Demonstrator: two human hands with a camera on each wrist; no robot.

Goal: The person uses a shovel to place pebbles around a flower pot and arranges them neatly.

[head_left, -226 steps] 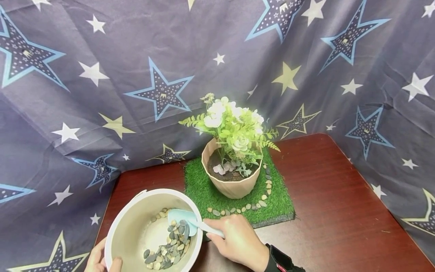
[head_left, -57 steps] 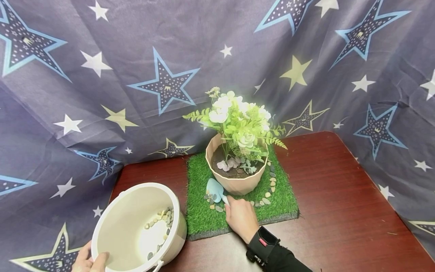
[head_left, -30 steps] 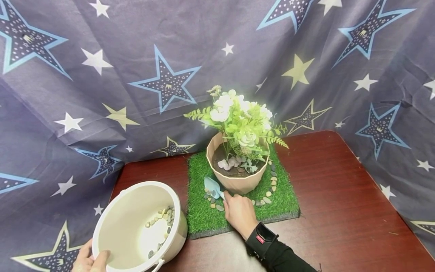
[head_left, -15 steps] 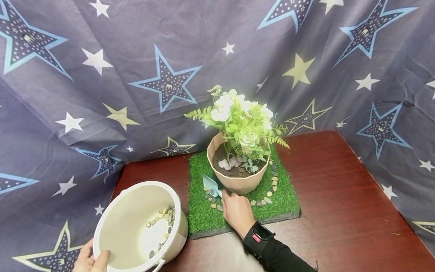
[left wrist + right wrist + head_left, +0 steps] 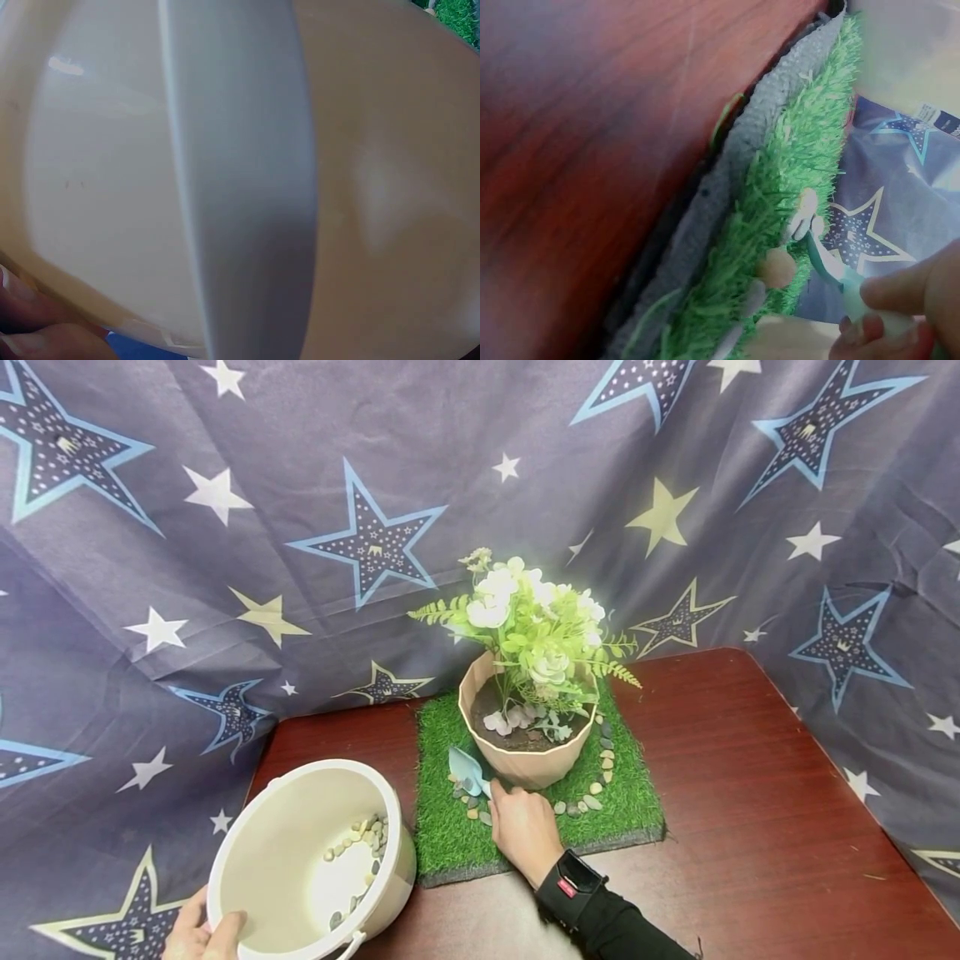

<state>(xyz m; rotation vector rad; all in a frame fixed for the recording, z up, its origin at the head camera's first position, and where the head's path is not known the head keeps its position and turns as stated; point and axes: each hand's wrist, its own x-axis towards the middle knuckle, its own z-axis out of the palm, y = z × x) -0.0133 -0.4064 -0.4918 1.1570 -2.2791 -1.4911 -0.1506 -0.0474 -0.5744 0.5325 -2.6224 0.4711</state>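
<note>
My right hand (image 5: 527, 832) grips the handle of a light blue trowel (image 5: 467, 768). Its blade is down at the turf, left of the flower pot (image 5: 528, 767), with pebbles (image 5: 472, 802) against and beside it. In the right wrist view, the trowel (image 5: 826, 261) meets the pebble row at the green mat's edge. My left hand (image 5: 201, 935) holds the near left rim of a cream bucket (image 5: 402, 868), which leans with its mouth toward me. Several pebbles (image 5: 367, 835) lie inside it. The bucket's wall (image 5: 397, 187) fills most of the left wrist view.
The pot, holding soil and white flowers (image 5: 547, 664), stands on a square of artificial turf (image 5: 442, 852). A curved line of pebbles (image 5: 592, 802) runs round its front and right. Beneath is a red-brown table (image 5: 750, 810); a starry cloth (image 5: 247, 552) hangs behind.
The trowel has gone from inside the bucket to the turf left of the pot, where more pebbles now lie. Over the last second it shifts slightly left. The bucket has tipped more.
</note>
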